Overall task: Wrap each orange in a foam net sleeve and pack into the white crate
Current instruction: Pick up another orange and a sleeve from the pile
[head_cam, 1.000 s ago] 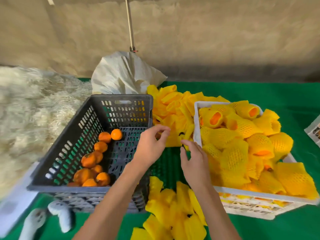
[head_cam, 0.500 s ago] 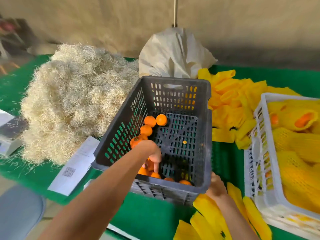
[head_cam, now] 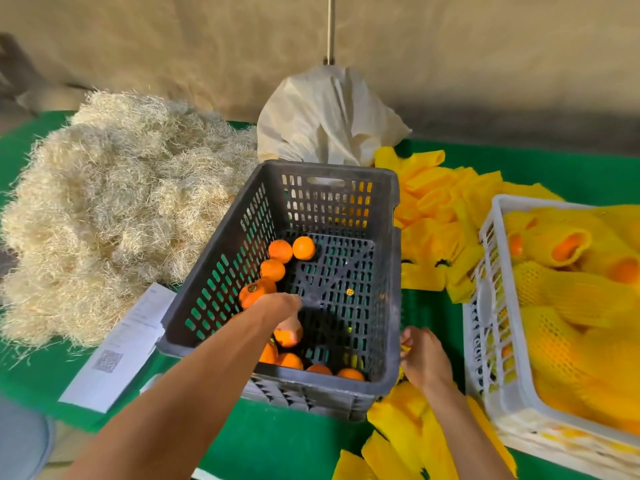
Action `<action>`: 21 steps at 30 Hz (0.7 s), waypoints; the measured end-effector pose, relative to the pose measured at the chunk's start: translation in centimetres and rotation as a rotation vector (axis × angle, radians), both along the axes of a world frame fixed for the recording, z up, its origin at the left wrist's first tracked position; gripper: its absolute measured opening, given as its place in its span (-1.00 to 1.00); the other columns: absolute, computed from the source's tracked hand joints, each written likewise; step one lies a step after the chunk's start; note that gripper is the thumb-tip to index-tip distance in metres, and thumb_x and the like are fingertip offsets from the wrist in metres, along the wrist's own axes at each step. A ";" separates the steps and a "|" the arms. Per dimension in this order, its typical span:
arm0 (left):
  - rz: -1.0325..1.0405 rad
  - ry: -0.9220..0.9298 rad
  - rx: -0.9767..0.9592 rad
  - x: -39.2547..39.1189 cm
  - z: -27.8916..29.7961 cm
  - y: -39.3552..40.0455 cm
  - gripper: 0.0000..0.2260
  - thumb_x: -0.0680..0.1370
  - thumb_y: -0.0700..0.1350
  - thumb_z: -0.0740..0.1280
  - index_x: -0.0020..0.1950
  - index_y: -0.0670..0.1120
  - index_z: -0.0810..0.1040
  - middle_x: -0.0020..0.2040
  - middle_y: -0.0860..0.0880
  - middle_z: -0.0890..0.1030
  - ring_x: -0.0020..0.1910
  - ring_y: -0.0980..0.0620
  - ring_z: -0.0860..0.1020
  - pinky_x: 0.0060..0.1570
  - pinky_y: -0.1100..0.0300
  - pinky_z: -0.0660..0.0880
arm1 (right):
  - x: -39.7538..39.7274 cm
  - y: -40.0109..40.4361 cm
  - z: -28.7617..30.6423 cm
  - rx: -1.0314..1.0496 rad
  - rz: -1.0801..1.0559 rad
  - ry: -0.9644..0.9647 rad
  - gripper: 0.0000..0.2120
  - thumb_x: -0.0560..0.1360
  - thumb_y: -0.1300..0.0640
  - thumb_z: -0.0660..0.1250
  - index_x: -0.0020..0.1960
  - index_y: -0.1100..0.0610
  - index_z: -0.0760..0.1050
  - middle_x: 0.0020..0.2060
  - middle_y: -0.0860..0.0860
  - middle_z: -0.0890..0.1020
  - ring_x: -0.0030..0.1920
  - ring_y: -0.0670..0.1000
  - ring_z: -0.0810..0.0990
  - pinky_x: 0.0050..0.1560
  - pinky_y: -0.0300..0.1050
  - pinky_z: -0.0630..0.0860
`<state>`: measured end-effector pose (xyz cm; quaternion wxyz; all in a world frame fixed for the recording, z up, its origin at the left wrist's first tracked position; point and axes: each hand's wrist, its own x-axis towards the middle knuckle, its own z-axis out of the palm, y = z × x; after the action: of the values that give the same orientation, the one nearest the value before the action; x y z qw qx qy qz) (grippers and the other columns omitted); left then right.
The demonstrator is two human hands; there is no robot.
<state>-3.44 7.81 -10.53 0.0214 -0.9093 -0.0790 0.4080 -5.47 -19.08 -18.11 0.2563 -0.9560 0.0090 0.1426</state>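
Note:
A dark plastic crate (head_cam: 325, 202) holds several bare oranges (head_cam: 303, 248) along its left and near sides. My left hand (head_cam: 282, 308) reaches down into it, fingers closed around one orange (head_cam: 287, 337) near the crate floor. My right hand (head_cam: 424, 360) rests outside the crate's near right corner, fingers curled over the flat yellow foam sleeves (head_cam: 405, 434); whether it grips one is unclear. The white crate (head_cam: 485, 317) at the right is heaped with oranges in yellow net sleeves (head_cam: 568, 247).
More loose yellow sleeves (head_cam: 446, 209) lie between the two crates at the back. A big heap of pale straw (head_cam: 114, 202) fills the left. A white sack (head_cam: 329, 116) and a pole (head_cam: 331, 26) stand behind. A printed sheet (head_cam: 117, 348) lies on the green cloth.
My view has swung left. My left hand went from above the sleeves down into the dark crate and closed on an orange. My right hand dropped to the near sleeve pile.

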 end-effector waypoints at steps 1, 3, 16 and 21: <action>-0.006 -0.023 -0.014 0.4 0.1 -0.1 -0.60 0.64 0.06 0.32 0.46 -0.01 0.41 0.30 0.03 0.54 0.32 -0.07 0.52 0.10 0.15 0.41 | 0.5 -0.4 1.0 -0.006 -0.067 -0.050 -0.89 0.57 0.22 0.32 -0.10 0.05 0.48 -0.11 -0.01 0.46 -0.09 0.06 0.51 -0.30 -0.12 0.38; -0.013 -0.065 -0.082 0.9 0.3 -0.7 -0.31 0.58 0.27 0.30 0.54 -0.14 0.31 0.46 -0.12 0.45 0.41 -0.15 0.45 0.21 0.06 0.43 | 1.2 -1.0 3.2 -0.001 -0.096 -0.177 -0.94 0.60 0.07 0.35 -0.02 0.05 0.51 -0.04 0.01 0.52 0.01 0.10 0.54 -0.20 -0.05 0.47; 0.278 -0.843 -1.550 -1.6 10.1 -9.9 -0.48 0.55 -0.04 0.52 0.47 0.16 0.45 0.31 0.05 0.59 0.19 -0.06 0.65 0.10 0.13 0.62 | 1.3 -3.1 17.9 0.742 -0.248 -0.722 -0.82 0.61 -0.12 0.33 -0.08 -0.06 0.42 -0.28 -0.07 0.57 -0.25 -0.06 0.56 -0.25 -0.08 0.51; 0.742 -0.476 -2.113 -2.5 11.9 -13.4 -0.44 0.45 -0.24 0.35 0.46 -0.08 0.48 0.31 -0.27 0.52 0.10 -0.29 0.55 0.02 -0.02 0.62 | -0.3 -3.0 19.3 0.852 -0.131 -0.745 -0.84 0.63 -0.12 0.31 -0.05 -0.07 0.50 -0.19 -0.13 0.61 -0.14 -0.10 0.60 -0.17 -0.33 0.45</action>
<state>-5.97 -5.57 1.42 -0.8908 -0.4475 0.0379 0.0693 -5.78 -22.13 1.19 0.6134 -0.7514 -0.0810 -0.2293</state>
